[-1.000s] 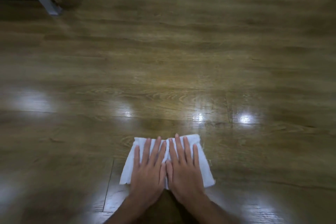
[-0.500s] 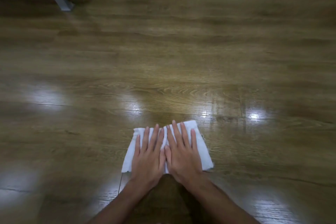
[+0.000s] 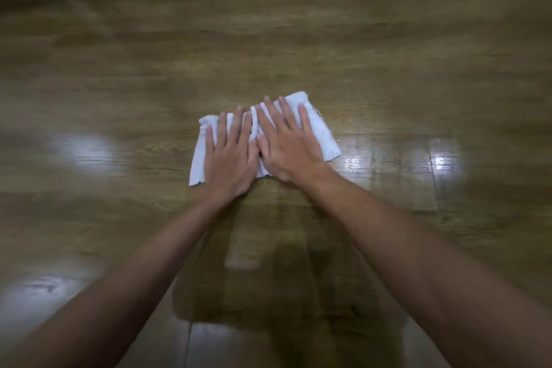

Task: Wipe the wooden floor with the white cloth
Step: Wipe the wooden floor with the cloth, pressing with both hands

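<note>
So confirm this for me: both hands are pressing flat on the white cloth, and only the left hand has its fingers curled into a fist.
Not right. The head view shows the left hand with fingers straight and spread, flat on the white cloth, not in a fist. The right hand lies flat beside it, so both press the cloth on the wooden floor.

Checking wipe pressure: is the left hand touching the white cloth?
Touching. The head view shows the left hand lying flat, fingers straight, on the white cloth.
</note>
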